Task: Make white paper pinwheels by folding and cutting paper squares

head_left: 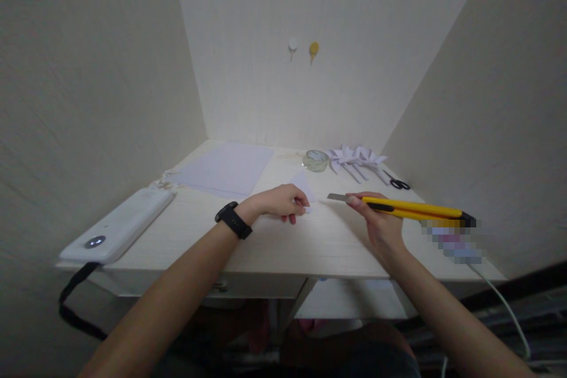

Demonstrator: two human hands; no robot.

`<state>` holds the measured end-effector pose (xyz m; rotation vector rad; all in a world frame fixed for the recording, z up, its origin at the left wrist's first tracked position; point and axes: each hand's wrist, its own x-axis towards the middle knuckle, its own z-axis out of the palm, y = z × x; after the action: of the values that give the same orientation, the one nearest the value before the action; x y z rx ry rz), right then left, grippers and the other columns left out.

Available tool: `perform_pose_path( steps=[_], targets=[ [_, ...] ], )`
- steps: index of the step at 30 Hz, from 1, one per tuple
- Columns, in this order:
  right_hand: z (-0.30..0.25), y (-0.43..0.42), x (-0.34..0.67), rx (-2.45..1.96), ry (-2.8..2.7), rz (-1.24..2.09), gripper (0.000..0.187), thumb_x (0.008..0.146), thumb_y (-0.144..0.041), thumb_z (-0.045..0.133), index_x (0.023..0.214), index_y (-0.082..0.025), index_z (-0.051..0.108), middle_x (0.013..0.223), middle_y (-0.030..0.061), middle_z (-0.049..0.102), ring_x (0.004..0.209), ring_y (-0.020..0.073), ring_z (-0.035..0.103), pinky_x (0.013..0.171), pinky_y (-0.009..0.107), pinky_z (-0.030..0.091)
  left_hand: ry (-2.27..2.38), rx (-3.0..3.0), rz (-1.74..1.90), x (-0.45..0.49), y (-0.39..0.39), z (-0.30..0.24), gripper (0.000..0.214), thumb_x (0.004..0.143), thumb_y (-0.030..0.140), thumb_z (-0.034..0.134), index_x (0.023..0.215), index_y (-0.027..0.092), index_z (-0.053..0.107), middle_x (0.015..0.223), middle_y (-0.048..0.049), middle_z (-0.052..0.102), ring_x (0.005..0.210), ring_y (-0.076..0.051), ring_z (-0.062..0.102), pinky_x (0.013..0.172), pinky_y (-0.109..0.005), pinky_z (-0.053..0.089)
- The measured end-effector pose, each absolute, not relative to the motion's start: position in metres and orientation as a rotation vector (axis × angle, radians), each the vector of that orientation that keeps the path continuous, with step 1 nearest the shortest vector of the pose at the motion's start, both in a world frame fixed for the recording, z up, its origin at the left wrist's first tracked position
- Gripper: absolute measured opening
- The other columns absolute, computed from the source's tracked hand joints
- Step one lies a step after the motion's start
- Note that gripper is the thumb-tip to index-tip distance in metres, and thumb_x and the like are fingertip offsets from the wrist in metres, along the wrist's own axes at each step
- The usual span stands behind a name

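My right hand (383, 221) grips a yellow box cutter (411, 208) near its blade end. The bare metal blade (339, 197) points left, toward my other hand. My left hand (287, 201), with a black watch on the wrist, is closed in a pinch over the middle of the table. A small white piece (308, 209) shows at its fingertips; its kind is too small to make out. Just behind those fingers lies a pale sheet of paper (303, 182), partly hidden by the hand.
Larger paper sheets (225, 166) lie at the back left. A tape roll (315, 160), folded paper pinwheels (357, 159) and black-handled scissors (400, 184) sit at the back right. A white device (119, 224) with a black strap rests at the left edge. Walls enclose three sides.
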<state>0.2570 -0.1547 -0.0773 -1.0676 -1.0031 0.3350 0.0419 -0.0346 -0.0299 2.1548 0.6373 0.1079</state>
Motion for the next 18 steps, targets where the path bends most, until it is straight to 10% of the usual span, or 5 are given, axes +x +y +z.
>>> perform_pose_path(
  steps=[18],
  targets=[
    [-0.065, -0.182, 0.231, -1.268, -1.537, 0.263, 0.011, 0.077, -0.035, 0.076, 0.082, -0.026, 0.078, 0.087, 0.0035, 0.078, 0.08, 0.0239, 0.075, 0.074, 0.035, 0.063, 0.562, 2.054, -0.062, 0.039, -0.037, -0.023, 0.016, 0.079, 0.026, 0.059, 0.088, 0.013, 0.065, 0.063, 0.0001, 0.062, 0.054, -0.011, 0.057, 0.05, -0.023, 0.041]
  ],
)
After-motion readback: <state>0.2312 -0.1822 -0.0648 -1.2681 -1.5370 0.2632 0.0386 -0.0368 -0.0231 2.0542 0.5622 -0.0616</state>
